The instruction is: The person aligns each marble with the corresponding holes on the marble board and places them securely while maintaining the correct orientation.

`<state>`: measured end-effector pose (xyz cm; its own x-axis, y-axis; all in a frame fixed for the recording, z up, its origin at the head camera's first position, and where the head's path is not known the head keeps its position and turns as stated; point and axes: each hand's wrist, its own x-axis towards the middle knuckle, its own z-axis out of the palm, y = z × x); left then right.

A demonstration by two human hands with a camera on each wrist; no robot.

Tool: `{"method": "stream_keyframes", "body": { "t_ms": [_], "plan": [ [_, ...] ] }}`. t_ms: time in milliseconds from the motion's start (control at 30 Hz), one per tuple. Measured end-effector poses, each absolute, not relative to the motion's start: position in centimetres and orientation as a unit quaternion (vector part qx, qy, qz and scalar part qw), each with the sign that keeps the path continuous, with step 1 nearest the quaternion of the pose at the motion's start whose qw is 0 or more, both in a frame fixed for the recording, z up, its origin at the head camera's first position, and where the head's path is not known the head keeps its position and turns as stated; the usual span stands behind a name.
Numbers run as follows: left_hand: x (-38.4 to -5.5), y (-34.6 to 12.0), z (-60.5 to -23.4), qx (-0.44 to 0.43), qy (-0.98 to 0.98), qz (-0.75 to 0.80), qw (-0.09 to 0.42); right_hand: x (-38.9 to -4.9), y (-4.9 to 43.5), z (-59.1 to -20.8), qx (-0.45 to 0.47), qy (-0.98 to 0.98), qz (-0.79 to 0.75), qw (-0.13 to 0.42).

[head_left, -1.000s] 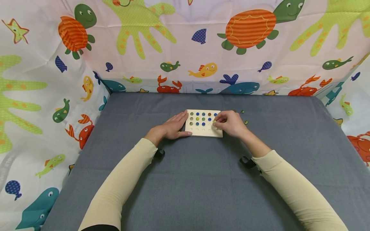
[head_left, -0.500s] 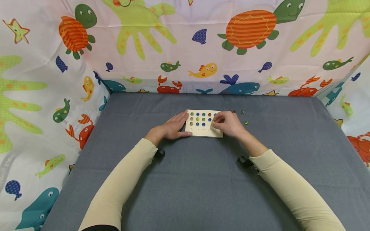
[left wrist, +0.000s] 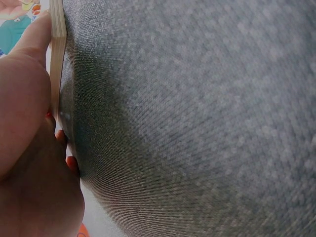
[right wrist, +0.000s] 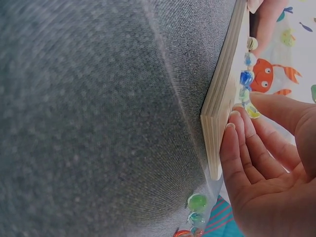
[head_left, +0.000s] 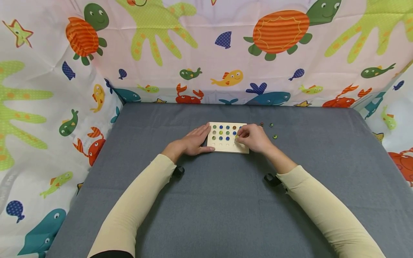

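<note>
A pale wooden board [head_left: 222, 147] with rows of round hollows lies on the grey cloth. Blue, green, yellow and brown glass marbles [head_left: 227, 138] fill much of its three far rows; hollows in the near row show bare. My left hand [head_left: 193, 141] rests at the board's left edge, fingers straight and thumb at the near corner. Over the board's right side, my right hand [head_left: 256, 139] pinches a yellow marble [right wrist: 252, 112] between thumb and fingertips, close over the third row. Its other fingers touch the board's face in the right wrist view and hide some hollows.
Three loose marbles, a brown one [head_left: 261, 124] and two green ones [head_left: 275, 137], lie on the cloth right of the board. A sea-animal printed curtain [head_left: 206, 82] borders the grey table [head_left: 206, 200] at the back and sides.
My right hand has shifted slightly left and nearer with the yellow marble, uncovering the brown loose marble. The left hand and the board stay in place.
</note>
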<state>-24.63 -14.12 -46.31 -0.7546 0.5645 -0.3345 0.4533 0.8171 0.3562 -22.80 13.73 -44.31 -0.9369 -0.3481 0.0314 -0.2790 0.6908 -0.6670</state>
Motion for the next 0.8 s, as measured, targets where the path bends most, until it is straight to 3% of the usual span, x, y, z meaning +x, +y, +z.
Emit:
{"method": "stream_keyframes", "body": {
  "t_ms": [400, 800],
  "plan": [
    [-25.4, -14.2, -47.1, 0.268, 0.928, 0.13, 0.226, -23.1, 13.4, -44.1, -0.183, 0.924, -0.332, 0.06],
    [-23.9, -14.0, -45.2, 0.282, 0.928, 0.124, 0.209, -23.2, 13.0, -44.4, -0.181, 0.927, -0.323, 0.062]
  ]
}}
